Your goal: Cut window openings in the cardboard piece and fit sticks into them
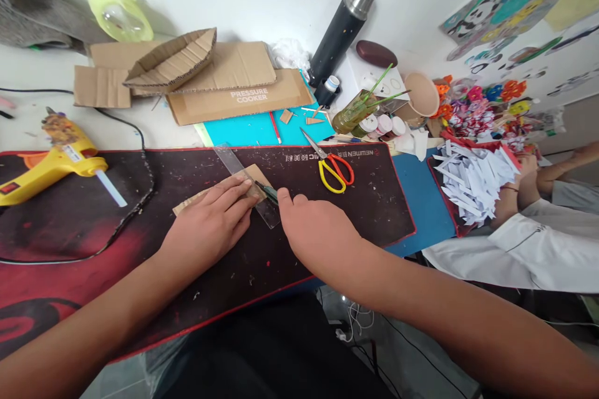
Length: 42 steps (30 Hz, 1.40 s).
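Observation:
My left hand [210, 221] lies flat, fingers stretched, pressing a clear plastic ruler [236, 165] onto a small piece of brown cardboard [255, 173] on the dark red-edged mat [374, 199]. My right hand [311, 227] is closed round a dark green pen or pencil [267, 192], whose tip rests against the ruler's edge on the cardboard. Yellow and red scissors [333, 168] lie just beyond my right hand.
A yellow glue gun [51, 165] with its black cable lies at the left. Cardboard sheets and a cardboard boat [173, 62] sit behind, by a black flask [341, 28], paint pots and cups. Another person's arm [538, 190] rests at right beside white paper strips [472, 177].

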Motion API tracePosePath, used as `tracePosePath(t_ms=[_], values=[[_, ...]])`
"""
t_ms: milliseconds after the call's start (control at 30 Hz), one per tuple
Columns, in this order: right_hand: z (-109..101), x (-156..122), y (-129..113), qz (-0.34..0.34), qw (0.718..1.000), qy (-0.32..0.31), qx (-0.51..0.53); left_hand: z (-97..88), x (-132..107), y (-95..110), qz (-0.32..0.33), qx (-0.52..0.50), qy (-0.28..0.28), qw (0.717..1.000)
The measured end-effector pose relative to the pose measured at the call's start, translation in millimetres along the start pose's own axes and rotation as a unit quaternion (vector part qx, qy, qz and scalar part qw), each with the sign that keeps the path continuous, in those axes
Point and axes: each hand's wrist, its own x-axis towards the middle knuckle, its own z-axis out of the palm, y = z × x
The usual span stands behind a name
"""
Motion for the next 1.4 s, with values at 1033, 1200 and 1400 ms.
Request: tracePosePath(t_ms=[1033, 1200, 1400], values=[[4.3, -7.5, 19.1, 0.003, 0.997, 0.064, 0.050, 4.5, -0.7, -0.4, -0.010, -0.011, 0.021, 1.000], [4.8, 0.2, 17.3, 0.000, 0.996, 0.075, 0.044, 3.2, -0.2, 0.6, -0.012, -0.011, 0.014, 1.000], [4.2, 5.3, 15.3, -0.009, 0.997, 0.072, 0.040, 2.1, -0.8, 1.4, -0.022, -0.017, 0.006, 1.000]])
